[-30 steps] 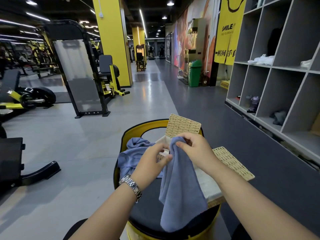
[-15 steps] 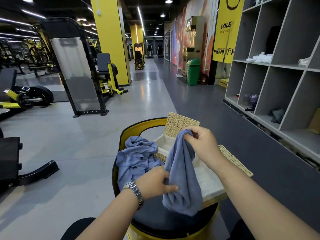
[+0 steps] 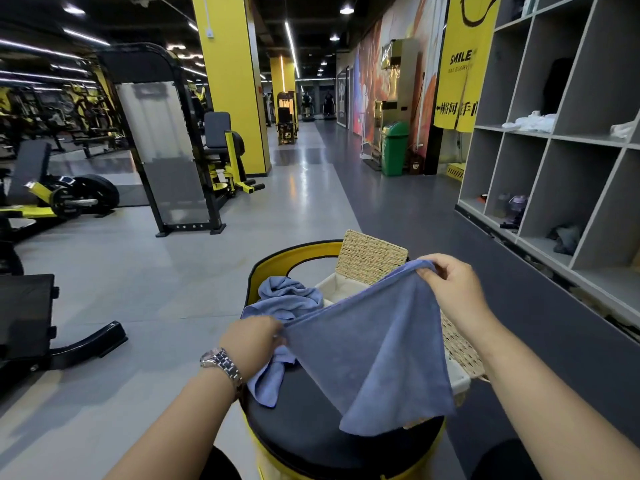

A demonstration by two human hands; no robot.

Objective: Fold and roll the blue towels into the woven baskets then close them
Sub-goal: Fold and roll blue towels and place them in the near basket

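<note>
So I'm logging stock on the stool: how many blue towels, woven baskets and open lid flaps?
Blue towels: 2, one held spread, one crumpled
Woven baskets: 1
Open lid flaps: 2, far, right
Total: 5

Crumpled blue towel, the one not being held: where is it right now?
Head view, lower centre: the crumpled blue towel lies on the black padded seat, left of the open woven basket, just beyond the left hand.

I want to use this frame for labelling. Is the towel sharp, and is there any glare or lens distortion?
Head view: the spread blue towel and both hands are fairly sharp; ceiling lights throw streaky glare on the glossy floor; wide-angle distortion tilts the cubby shelves and yellow pillar.
</note>
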